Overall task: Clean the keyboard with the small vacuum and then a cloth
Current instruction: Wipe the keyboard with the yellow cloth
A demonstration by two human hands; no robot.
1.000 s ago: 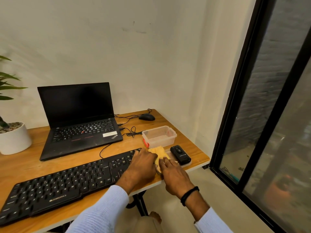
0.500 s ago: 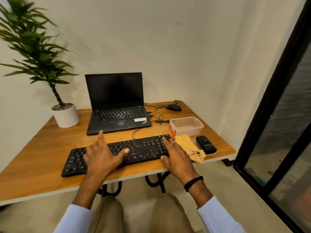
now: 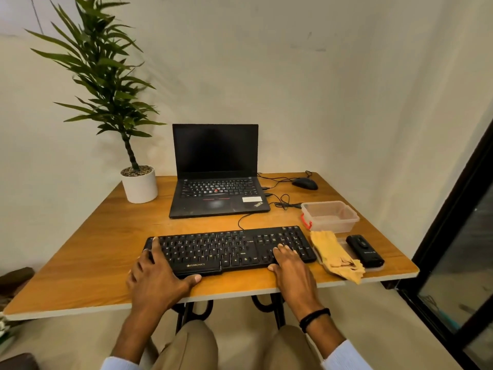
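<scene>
Black keyboard [image 3: 229,247] lies along the front of the wooden table [image 3: 93,263], its cable running back toward the laptop [image 3: 217,198]. "ZEBRONICS" is printed in white on its front lip. Left hand [image 3: 157,276] lies spread over the front-left corner, index finger straight on the end keys, thumb against the front edge. Right hand [image 3: 293,265] rests flat on the right-hand keys, fingers relaxed and gripping nothing. Yellow cloth [image 3: 333,252] lies crumpled just right of the keyboard. The small black vacuum [image 3: 364,251] sits beside the cloth; its lettering is too small to read. The laptop is open with a dark screen and a "ThinkPad" mark on the palm rest; the white sticker there is illegible. A clear tub [image 3: 330,214] with a red clasp stands behind the cloth.
</scene>
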